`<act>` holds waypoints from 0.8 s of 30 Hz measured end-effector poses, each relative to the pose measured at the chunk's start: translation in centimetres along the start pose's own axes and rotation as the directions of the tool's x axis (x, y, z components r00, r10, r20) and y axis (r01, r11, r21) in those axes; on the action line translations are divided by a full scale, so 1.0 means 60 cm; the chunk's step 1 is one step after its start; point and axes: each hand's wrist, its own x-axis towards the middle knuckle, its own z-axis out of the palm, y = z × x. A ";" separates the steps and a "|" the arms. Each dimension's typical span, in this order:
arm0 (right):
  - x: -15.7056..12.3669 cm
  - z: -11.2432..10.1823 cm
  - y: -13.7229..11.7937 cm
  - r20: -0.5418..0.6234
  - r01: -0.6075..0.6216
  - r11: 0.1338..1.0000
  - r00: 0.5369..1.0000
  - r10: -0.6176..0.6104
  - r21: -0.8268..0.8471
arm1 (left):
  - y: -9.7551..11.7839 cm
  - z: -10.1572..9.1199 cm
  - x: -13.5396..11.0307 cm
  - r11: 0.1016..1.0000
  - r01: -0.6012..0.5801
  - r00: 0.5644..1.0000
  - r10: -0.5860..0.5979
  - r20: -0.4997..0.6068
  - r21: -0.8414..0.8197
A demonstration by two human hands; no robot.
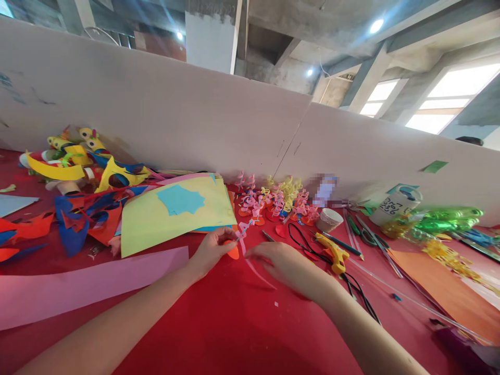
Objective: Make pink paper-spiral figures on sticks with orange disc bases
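My left hand (214,250) is closed on a thin stick (241,233) with an orange paper disc (233,252) at its lower end. Around the stick's upper part curls a narrow pink paper strip (253,268), whose loose tail bends down to the right over the red table. At that strip are the fingertips of my right hand (285,265), bent with the thumb mostly hidden; they seem to pinch it. Just behind stand several pink and yellow curled-paper pieces (287,195) on disc bases.
A yellow glue gun (334,252) with a black cord lies right of my right hand, near a paper cup (328,220), a pencil (344,246) and scissors (373,234). Left are yellow paper sheets (175,226) and a long pink sheet (97,281). A white partition (175,114) stands behind.
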 end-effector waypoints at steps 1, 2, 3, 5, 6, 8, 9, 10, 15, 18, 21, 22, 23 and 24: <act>-0.001 0.005 0.001 -0.010 -0.011 0.997 1.000 0.010 -0.073 | 0.001 0.000 -0.001 1.000 0.008 1.000 -0.008 0.007 0.000; -0.002 0.010 0.003 -0.012 -0.018 0.991 1.000 0.017 -0.136 | 0.001 0.001 -0.001 1.000 0.013 1.000 -0.013 0.015 0.005; -0.004 0.015 0.005 -0.006 -0.019 0.983 1.000 0.018 -0.183 | 0.002 0.001 -0.001 1.000 0.012 1.000 -0.012 0.019 0.013; -0.009 0.023 0.010 0.027 0.005 0.972 1.000 0.002 -0.233 | 0.002 0.001 -0.001 0.999 -0.005 1.000 0.004 0.019 0.033; -0.011 0.026 0.011 0.045 0.022 0.969 0.999 -0.011 -0.245 | 0.002 0.001 0.000 0.999 -0.017 1.000 0.016 0.016 0.045; -0.012 0.029 0.009 0.079 0.045 0.962 0.997 -0.025 -0.271 | 0.001 0.002 0.001 0.997 -0.041 0.999 0.040 0.020 0.073; -0.010 0.029 0.005 0.098 0.054 0.954 0.995 -0.026 -0.296 | 0.000 0.002 0.002 0.995 -0.051 0.998 0.048 0.031 0.090; -0.008 0.029 -0.001 0.120 0.064 0.940 0.992 -0.025 -0.334 | -0.001 0.002 0.002 0.992 -0.059 0.998 0.054 0.045 0.110; 0.014 0.020 -0.044 0.209 0.100 0.836 0.978 0.018 -0.540 | -0.007 0.007 -0.002 0.970 -0.084 0.993 0.062 0.104 0.229; 0.032 0.013 -0.056 0.148 0.110 0.853 0.988 -0.039 -0.510 | -0.007 0.009 -0.007 0.948 -0.119 0.986 0.078 0.147 0.295; 0.054 0.003 -0.050 0.031 0.111 0.904 0.994 -0.108 -0.414 | -0.004 0.008 -0.014 0.943 -0.133 0.975 0.069 0.210 0.305; 0.063 -0.002 -0.046 0.002 0.088 0.921 0.995 -0.095 -0.380 | -0.002 0.008 -0.017 0.945 -0.126 0.974 0.060 0.219 0.302; 0.071 -0.006 -0.041 -0.010 0.050 0.939 0.998 -0.057 -0.342 | 0.000 0.008 -0.019 0.945 -0.116 0.976 0.051 0.213 0.305; 0.080 -0.011 -0.037 -0.001 0.003 0.955 1.000 -0.004 -0.296 | 0.001 0.008 -0.021 0.943 -0.111 0.979 0.049 0.199 0.314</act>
